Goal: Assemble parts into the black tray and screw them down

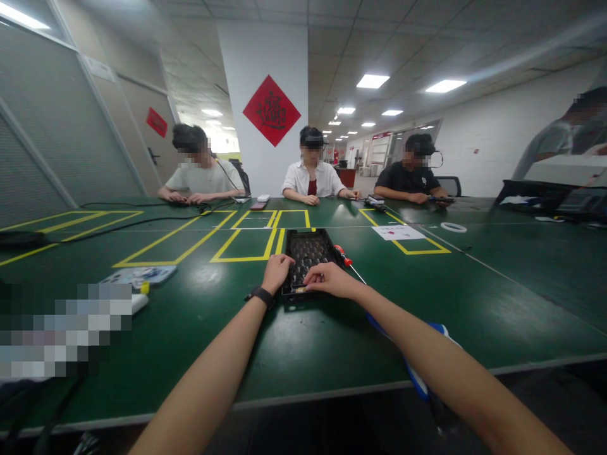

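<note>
Along the near edge of the green desk (284,360), both bare forearms stretched inward, with a blue-and-white thing (441,330) partly hidden beneath the right one. Around the left wrist, a dark band (263,296). Further in, on the desk between both hands, a black tray-like case (294,297), set lengthwise, with many shiny specks inside (too small to make out). Over its near part, the right hand (332,279), fingers drawn narrow and pointing down beside a small yellowish piece (300,289); impossible to tell whether pinching it. At its left rim, the left hand (279,272), fingers bent and close together, touching the edge; impossible to tell whether gripping. Well to the left, a patterned flat thing (142,275). Just right of the case, a red-handled screwdriver (348,260). Beyond, yellow tape outlines (244,258), a white sheet (398,232) and a pale ring (454,227). Across the desk, a seated person in a white shirt (296,180); behind, on a white pillar (232,57), a red diamond-shaped sign (256,110).
</note>
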A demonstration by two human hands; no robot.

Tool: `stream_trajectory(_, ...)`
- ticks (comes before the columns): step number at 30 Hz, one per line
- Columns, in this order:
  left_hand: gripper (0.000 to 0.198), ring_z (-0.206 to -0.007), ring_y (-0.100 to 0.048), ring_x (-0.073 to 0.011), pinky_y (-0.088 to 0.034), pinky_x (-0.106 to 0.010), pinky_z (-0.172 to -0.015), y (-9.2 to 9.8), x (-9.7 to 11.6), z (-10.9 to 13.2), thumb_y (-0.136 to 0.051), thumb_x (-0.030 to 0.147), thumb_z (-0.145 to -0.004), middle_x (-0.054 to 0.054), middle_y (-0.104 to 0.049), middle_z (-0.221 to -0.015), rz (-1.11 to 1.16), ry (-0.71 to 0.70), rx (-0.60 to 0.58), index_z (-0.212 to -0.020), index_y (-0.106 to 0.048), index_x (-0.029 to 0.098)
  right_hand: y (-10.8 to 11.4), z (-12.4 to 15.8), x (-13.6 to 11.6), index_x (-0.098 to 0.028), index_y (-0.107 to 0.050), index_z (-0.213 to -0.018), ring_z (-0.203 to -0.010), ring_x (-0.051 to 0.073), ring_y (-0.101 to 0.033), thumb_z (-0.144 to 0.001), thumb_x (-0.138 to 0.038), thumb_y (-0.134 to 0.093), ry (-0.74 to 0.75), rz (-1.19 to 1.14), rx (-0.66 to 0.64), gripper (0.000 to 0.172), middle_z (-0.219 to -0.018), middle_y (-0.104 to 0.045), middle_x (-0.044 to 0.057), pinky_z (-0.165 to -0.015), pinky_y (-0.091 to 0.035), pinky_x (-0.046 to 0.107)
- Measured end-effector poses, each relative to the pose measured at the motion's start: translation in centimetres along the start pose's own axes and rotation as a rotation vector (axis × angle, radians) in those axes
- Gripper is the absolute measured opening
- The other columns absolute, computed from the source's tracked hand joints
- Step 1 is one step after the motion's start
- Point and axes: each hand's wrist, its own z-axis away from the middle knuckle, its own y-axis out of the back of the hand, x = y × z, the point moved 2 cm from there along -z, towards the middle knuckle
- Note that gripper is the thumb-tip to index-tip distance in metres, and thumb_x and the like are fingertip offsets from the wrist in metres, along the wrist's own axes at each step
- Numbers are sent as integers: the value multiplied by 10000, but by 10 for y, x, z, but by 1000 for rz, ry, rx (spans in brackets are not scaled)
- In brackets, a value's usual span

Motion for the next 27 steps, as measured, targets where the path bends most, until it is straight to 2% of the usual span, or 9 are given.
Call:
stream_trajectory(6, 316, -907, -560, -190, -409, -299, -836, 1, 2, 2, -391, 229, -751, -78, -677, -897, 13, 14, 4, -755, -695, 143, 0, 0, -1, -126, -663, -883, -720, 131, -618, -719, -311, -650, -4, -5, -2, 247, -804, -683, 58, -685, -481, 252)
stream_trajectory(27, 318, -916, -546, -197, -402, -303, -836, 3, 4, 3, -388, 220, -748, -70, -671, -869, -24, -10, 10, -744, -699, 153, -1, -1, 2, -132, -666, -883, -677, 119, -602, -737, -314, -632, 24, 54, 0, 236, -764, -672, 45, -632, -467, 227)
